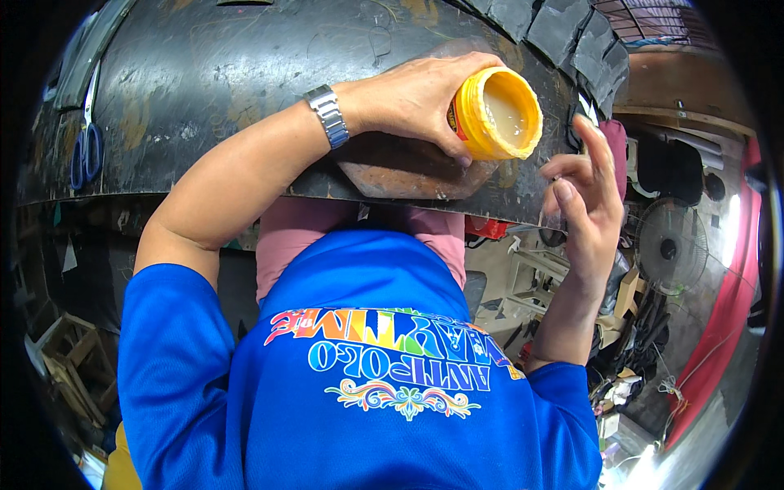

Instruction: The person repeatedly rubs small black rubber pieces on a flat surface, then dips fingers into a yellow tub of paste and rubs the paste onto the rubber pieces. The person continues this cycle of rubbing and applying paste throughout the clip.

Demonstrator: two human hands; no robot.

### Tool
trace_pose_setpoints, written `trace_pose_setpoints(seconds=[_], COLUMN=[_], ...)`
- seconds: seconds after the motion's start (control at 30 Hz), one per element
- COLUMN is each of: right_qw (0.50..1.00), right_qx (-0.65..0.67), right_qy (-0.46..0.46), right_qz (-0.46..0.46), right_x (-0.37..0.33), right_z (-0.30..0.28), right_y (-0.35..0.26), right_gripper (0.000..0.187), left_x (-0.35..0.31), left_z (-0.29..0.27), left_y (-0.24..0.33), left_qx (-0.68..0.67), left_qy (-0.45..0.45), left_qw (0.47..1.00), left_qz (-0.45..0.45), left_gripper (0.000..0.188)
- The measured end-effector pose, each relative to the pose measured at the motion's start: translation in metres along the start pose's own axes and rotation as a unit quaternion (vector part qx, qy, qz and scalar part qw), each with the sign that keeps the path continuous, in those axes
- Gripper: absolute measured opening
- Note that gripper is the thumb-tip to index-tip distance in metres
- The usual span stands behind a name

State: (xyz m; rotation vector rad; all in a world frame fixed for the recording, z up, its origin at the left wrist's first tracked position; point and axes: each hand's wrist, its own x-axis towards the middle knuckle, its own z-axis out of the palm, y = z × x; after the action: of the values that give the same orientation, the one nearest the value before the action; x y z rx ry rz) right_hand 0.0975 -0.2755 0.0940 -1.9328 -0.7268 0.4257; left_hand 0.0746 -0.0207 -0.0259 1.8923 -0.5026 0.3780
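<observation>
My left hand [416, 102], with a metal watch on its wrist, is closed around a yellow plastic jar [469, 110]. The jar is tilted to the right with its mouth uncovered, and a pale, cream-coloured glue-like substance [506, 114] shows inside. To the right of the jar, my right hand [584, 192] is raised past the table edge. Its index finger is stretched out, the other fingers are loosely bent, and nothing visible is held. Beneath the left hand and jar, a worn brown slab with angled corners [408, 178] lies at the table's near edge.
The dark, scuffed table [220, 65] curves across the top. Blue-handled scissors [86, 147] lie at its left end. Dark grey cut pieces [559, 28] are piled at the far right. Beyond the right edge stand a fan [671, 245] and a red curtain [714, 351].
</observation>
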Motion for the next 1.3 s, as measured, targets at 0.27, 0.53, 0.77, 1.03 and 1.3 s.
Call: trace_pose_setpoints(seconds=[0.27, 0.53, 0.77, 1.03, 1.3], right_qw=[0.751, 0.833, 0.980, 0.986, 0.982], right_qx=[0.598, 0.491, -0.088, 0.056, 0.052], right_qy=[-0.218, -0.189, 0.133, 0.014, 0.061], right_qz=[0.175, 0.174, -0.118, -0.156, -0.169], right_x=[0.015, -0.018, -0.008, 0.037, 0.035], right_z=[0.016, -0.002, 0.007, 0.039, 0.053], right_y=[0.032, 0.022, 0.039, 0.066, 0.060], right_gripper=[0.064, 0.076, 0.116, 0.121, 0.117], left_x=[-0.001, -0.001, 0.000, -0.001, -0.002], left_z=[-0.002, -0.002, -0.005, -0.004, 0.002], left_y=[-0.002, -0.003, -0.005, -0.004, -0.006], left_qx=[0.004, 0.029, 0.018, -0.026, -0.016], left_qy=[-0.007, -0.001, -0.022, -0.031, -0.014], left_qw=[1.000, 0.999, 1.000, 0.999, 1.000], left_qz=[-0.001, 0.015, 0.014, 0.008, 0.012], left_gripper=[0.095, 0.096, 0.097, 0.096, 0.094])
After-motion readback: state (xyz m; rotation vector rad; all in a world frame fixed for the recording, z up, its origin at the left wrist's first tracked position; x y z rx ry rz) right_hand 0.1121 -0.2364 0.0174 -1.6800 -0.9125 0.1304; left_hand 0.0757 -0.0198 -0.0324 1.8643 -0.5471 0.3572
